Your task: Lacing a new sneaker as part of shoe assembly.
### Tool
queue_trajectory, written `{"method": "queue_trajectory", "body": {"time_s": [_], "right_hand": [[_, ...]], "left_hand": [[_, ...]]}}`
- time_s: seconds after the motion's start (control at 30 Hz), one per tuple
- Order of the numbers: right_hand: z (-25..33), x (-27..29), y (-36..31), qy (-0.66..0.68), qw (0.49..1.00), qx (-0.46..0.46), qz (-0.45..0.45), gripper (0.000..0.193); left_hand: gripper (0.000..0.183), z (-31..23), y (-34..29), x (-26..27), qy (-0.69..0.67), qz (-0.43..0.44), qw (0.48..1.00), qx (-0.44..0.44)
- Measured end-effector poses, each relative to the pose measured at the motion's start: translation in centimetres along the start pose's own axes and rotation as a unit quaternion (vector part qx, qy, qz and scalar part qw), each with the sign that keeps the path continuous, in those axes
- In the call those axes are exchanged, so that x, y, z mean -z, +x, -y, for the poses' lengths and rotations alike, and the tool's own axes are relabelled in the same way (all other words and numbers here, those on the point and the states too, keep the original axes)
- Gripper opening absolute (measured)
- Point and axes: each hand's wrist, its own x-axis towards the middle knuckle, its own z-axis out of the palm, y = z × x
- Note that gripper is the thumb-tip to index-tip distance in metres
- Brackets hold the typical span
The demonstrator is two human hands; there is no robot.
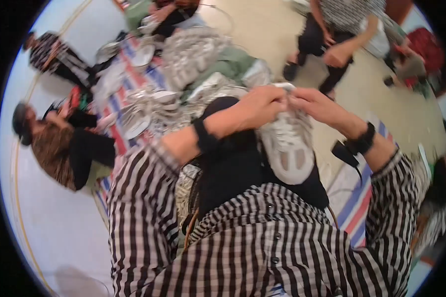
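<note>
A white lace-up sneaker point(288, 157) rests on my dark-trousered lap, its toe pointing back toward my body. My left hand point(265, 105) and my right hand point(313, 105) meet at its far end, around the collar. The fingers of both are closed and pinched there, thumbs close together. Whether they grip the shoe's edge, its tongue or a lace end is too blurred to tell. White laces cross the upper in the part below my hands. Each of my wrists wears a black band.
Piles of white shoes point(156, 105) lie ahead and left on a striped sheet point(349, 205), with green cloth point(233, 63) among them. Cream laces or cords point(186, 190) hang beside my left thigh. Other people sit at far left point(59, 143) and far right point(332, 29).
</note>
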Motion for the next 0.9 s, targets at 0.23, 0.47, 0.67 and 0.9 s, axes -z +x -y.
{"method": "queue_trajectory", "body": {"time_s": [0.23,0.47,0.67,0.9], "right_hand": [[2.0,0.5,-0.9,-0.06,0.99,-0.126,0.03,0.021],[4.1,-1.2,-1.4,-0.373,0.921,0.08,-0.081,0.017],[15.6,-8.2,5.3,-0.209,0.938,0.241,0.134,0.022],[24.3,-7.4,4.3,0.019,0.955,0.252,0.153,0.026]], "left_hand": [[0.016,-8.0,-4.0,-10.6,-0.017,0.163,0.98,-0.111],[0.012,-4.9,-1.2,-12.4,-0.155,0.148,0.976,0.043],[0.008,-2.6,-1.6,-13.7,-0.231,0.178,0.95,0.114],[0.013,-3.1,-2.4,-13.8,-0.288,0.212,0.924,0.135]]}}
